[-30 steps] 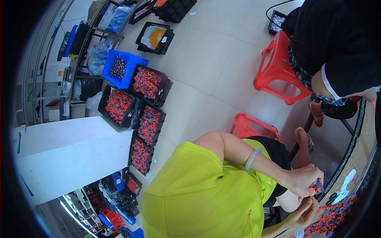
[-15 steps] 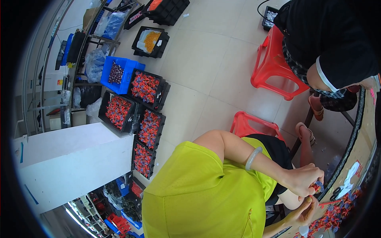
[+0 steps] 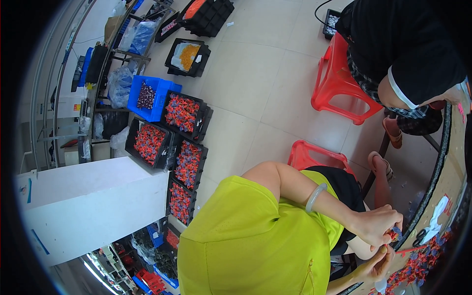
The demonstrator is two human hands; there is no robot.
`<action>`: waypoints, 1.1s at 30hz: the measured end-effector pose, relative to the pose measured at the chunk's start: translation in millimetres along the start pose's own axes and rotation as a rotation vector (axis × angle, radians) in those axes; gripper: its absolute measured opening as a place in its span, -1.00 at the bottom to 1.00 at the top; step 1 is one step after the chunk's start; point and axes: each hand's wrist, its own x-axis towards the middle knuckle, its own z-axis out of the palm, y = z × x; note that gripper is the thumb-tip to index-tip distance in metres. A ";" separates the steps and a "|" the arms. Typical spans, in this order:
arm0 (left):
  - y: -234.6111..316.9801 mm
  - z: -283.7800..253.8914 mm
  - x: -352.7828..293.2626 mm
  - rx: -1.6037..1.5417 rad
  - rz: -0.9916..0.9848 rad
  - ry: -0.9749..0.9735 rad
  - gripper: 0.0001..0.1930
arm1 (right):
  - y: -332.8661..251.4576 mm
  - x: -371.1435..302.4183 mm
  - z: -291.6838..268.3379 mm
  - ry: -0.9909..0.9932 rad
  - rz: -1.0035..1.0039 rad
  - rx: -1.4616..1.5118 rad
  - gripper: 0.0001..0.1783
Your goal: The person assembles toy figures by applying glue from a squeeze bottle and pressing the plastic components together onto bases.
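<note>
My left hand (image 3: 377, 225), on the arm with a pale bangle (image 3: 315, 197), is closed around a small red-and-blue-purple piece (image 3: 395, 233). Part of that piece sticks out beyond my fingers. Just below it, my right hand (image 3: 379, 264) is pinched, its fingertips meeting the left fingers; what they grip is too small to make out. Both hands are close to the table edge (image 3: 418, 216). A heap of similar red and purple pieces (image 3: 415, 265) lies on the tabletop beside them. Black-handled scissors (image 3: 419, 238) rest near a white crumpled sheet (image 3: 434, 220).
Another person in black (image 3: 403, 49) sits by a red stool (image 3: 330, 83) at upper right. A second red stool (image 3: 319, 155) stands near my legs. Black crates (image 3: 199, 120) of red and purple pieces, a blue crate (image 3: 164, 91) and a white pillar (image 3: 103, 206) are at left.
The view has shifted slightly, so the crates appear a little lower and farther right. My hands keep nearly the same pose, with the piece still in the left.
</note>
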 end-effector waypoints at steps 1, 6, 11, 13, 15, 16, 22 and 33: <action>1.6 -1.1 -0.4 0.011 0.019 0.014 -0.72 | -1.3 1.0 0.8 -0.015 0.001 0.001 -0.82; 2.0 -6.9 3.4 0.007 0.014 -0.008 -0.73 | -1.0 4.7 5.7 -0.007 -0.023 -0.022 -0.83; 13.7 -7.8 4.7 0.047 0.003 -0.053 -0.76 | -3.5 2.3 5.5 0.049 0.021 -0.010 -0.85; -12.0 11.9 4.1 0.095 0.130 0.026 -0.72 | -18.1 10.1 0.8 0.105 0.013 0.050 -0.90; -18.1 14.5 7.0 0.110 0.162 0.000 -0.71 | -36.9 26.9 7.3 0.104 -0.019 0.070 -0.90; -7.3 7.8 2.3 0.098 0.104 -0.040 -0.71 | -46.4 35.2 11.6 0.094 -0.042 0.087 -0.90; 12.7 6.1 5.3 -0.041 -0.015 -0.126 -0.70 | -62.8 30.7 -2.7 0.007 -0.079 0.004 -0.90; 18.9 4.5 11.7 0.078 -0.109 -0.169 -0.69 | -65.9 34.4 -2.5 0.047 -0.080 0.005 -0.92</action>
